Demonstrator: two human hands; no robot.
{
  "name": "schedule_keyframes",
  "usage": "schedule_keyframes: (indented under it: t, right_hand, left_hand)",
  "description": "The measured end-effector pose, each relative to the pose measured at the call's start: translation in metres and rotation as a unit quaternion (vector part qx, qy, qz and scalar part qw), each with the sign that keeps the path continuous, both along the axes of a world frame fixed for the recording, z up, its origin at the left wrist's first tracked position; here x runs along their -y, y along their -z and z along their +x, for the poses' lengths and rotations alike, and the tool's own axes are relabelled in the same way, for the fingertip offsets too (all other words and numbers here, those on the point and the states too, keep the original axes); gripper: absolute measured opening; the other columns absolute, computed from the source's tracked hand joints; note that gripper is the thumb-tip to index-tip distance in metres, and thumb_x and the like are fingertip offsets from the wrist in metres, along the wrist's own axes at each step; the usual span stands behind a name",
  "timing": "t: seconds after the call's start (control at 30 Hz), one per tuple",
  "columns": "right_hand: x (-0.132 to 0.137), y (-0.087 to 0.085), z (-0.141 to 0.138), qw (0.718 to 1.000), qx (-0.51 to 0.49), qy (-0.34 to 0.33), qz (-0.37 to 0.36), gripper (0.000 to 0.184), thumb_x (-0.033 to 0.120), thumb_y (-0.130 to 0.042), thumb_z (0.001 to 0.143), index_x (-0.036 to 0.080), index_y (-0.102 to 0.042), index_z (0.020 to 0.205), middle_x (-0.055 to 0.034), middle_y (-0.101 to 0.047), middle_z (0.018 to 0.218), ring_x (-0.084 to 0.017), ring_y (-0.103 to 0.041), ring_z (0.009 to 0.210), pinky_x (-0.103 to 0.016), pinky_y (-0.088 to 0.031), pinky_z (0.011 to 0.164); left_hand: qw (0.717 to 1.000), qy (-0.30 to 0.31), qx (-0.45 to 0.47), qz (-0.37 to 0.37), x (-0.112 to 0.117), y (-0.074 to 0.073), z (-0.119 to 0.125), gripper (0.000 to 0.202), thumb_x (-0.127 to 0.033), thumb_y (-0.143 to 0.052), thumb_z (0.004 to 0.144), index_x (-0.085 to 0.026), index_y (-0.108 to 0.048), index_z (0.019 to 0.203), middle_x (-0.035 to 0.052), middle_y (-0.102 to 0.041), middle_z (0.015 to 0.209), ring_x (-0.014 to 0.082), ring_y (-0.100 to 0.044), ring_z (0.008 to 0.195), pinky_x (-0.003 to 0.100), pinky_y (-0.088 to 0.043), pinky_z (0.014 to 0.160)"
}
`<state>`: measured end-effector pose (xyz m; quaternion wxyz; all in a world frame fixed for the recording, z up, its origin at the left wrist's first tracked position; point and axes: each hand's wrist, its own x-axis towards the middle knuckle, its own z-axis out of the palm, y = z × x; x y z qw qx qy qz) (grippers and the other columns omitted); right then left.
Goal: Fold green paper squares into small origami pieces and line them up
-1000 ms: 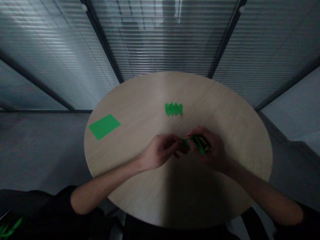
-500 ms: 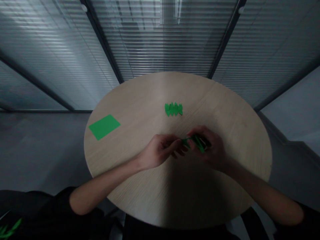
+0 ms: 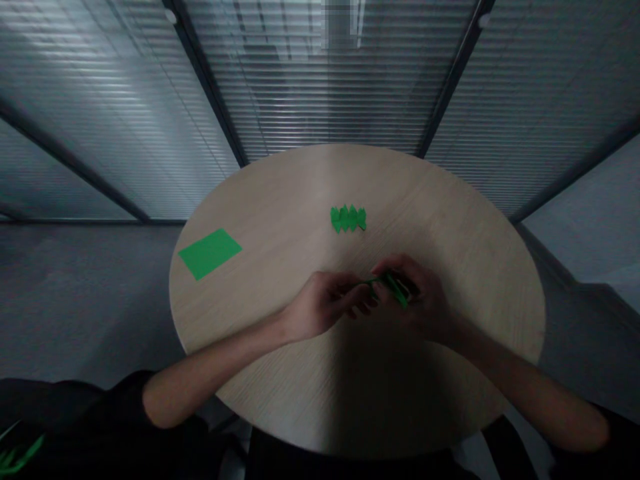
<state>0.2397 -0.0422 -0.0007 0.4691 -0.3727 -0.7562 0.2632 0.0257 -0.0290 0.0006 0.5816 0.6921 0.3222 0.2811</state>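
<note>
Both hands hold a folded piece of green paper (image 3: 399, 291) low over the right-centre of the round table. My left hand (image 3: 325, 303) pinches its left end between thumb and fingers. Around the thicker, folded right part curl the fingers of my right hand (image 3: 425, 293), which hide much of it. Beyond the hands, a row of small pointed green paper pieces (image 3: 349, 219) lies on the tabletop. To the left rests a flat green paper sheet (image 3: 210, 254).
The round wooden table (image 3: 280, 200) stands close to glass panels with blinds (image 3: 320, 93) at its far side. Dark frame posts run between the panels. Grey floor (image 3: 100, 287) shows on the left, and my shadow falls across the near tabletop.
My left hand has moved slightly right, closer to my right hand, so less green paper shows between them. The sheet and the row of pieces lie as before.
</note>
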Motion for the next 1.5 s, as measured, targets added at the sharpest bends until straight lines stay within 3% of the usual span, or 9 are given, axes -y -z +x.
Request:
schedule_keyframes:
  t: [0.23, 0.6, 0.8, 1.2, 1.5]
  right_hand:
    - [-0.0013, -0.0006, 0.0013, 1.000, 0.010, -0.026, 0.011, 0.021, 0.016, -0.069, 0.089, 0.024, -0.061, 0.106, 0.0008, -0.069, 0.087, -0.012, -0.066, 0.071, -0.024, -0.054, 0.063]
    - [-0.0009, -0.0007, 0.0014, 0.999, 0.020, -0.035, -0.001, 0.019, 0.017, -0.067, 0.091, 0.024, -0.061, 0.108, -0.0007, -0.071, 0.090, -0.013, -0.067, 0.073, -0.025, -0.055, 0.065]
    - [-0.0020, -0.0014, 0.0036, 0.997, 0.050, -0.053, 0.024, 0.029, 0.014, -0.067, 0.086, 0.024, -0.060, 0.112, -0.0034, -0.071, 0.099, -0.016, -0.069, 0.083, -0.028, -0.056, 0.074]
    - [-0.0014, -0.0038, 0.0015, 0.997, 0.048, -0.065, 0.002, 0.029, 0.010, -0.065, 0.085, 0.023, -0.060, 0.110, -0.0030, -0.072, 0.096, -0.015, -0.069, 0.079, -0.026, -0.057, 0.071]
    - [-0.0028, 0.0008, 0.0025, 0.998, 0.033, -0.060, -0.011, 0.034, 0.010, -0.066, 0.082, 0.024, -0.060, 0.113, -0.0018, -0.072, 0.097, -0.015, -0.070, 0.080, -0.026, -0.056, 0.071]
  left_hand:
    - [1.000, -0.015, -0.005, 0.019, 0.0008, 0.0000, -0.0007, 0.030, -0.035, -0.055, 0.103, -0.010, -0.070, 0.095, 0.0116, -0.078, 0.082, 0.0140, -0.072, 0.067, 0.022, -0.058, 0.059]
    - [0.998, -0.027, -0.023, 0.052, 0.0004, 0.0005, -0.0016, 0.028, -0.036, -0.057, 0.102, -0.011, -0.071, 0.097, 0.0097, -0.078, 0.083, 0.0134, -0.071, 0.066, 0.022, -0.056, 0.059]
    - [0.995, -0.040, -0.035, 0.081, 0.0035, -0.0047, -0.0018, 0.025, -0.034, -0.060, 0.098, -0.012, -0.070, 0.093, 0.0080, -0.079, 0.078, 0.0138, -0.072, 0.067, 0.021, -0.054, 0.058]
    - [0.986, -0.052, -0.089, 0.135, 0.0027, -0.0038, -0.0046, 0.023, -0.032, -0.060, 0.096, -0.012, -0.072, 0.094, 0.0072, -0.077, 0.076, 0.0141, -0.070, 0.066, 0.020, -0.050, 0.054]
    - [0.985, -0.069, -0.062, 0.143, 0.0006, -0.0017, -0.0038, 0.021, -0.031, -0.061, 0.096, -0.012, -0.070, 0.099, 0.0079, -0.076, 0.080, 0.0141, -0.071, 0.065, 0.023, -0.054, 0.056]
